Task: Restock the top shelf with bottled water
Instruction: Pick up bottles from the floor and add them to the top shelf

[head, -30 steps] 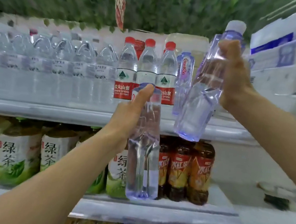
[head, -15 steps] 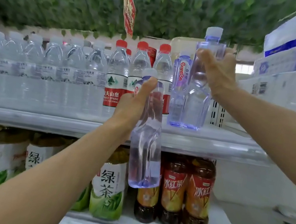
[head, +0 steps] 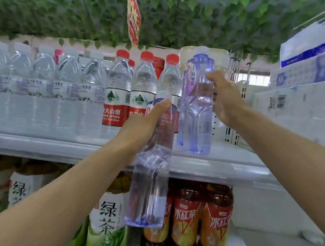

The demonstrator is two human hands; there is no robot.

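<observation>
Head view: right hand (head: 223,99) grasps a violet water bottle (head: 197,115) standing on the top shelf (head: 224,166) beside the red-capped bottles (head: 118,91). Left hand (head: 142,126) grasps a second violet bottle (head: 149,184), upright below the shelf edge.

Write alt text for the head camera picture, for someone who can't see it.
A person's right hand stands a clear bottle on the top shelf beside red-capped water bottles, while the left hand holds a second bottle below shelf level. Tea bottles fill the shelf underneath.
</observation>
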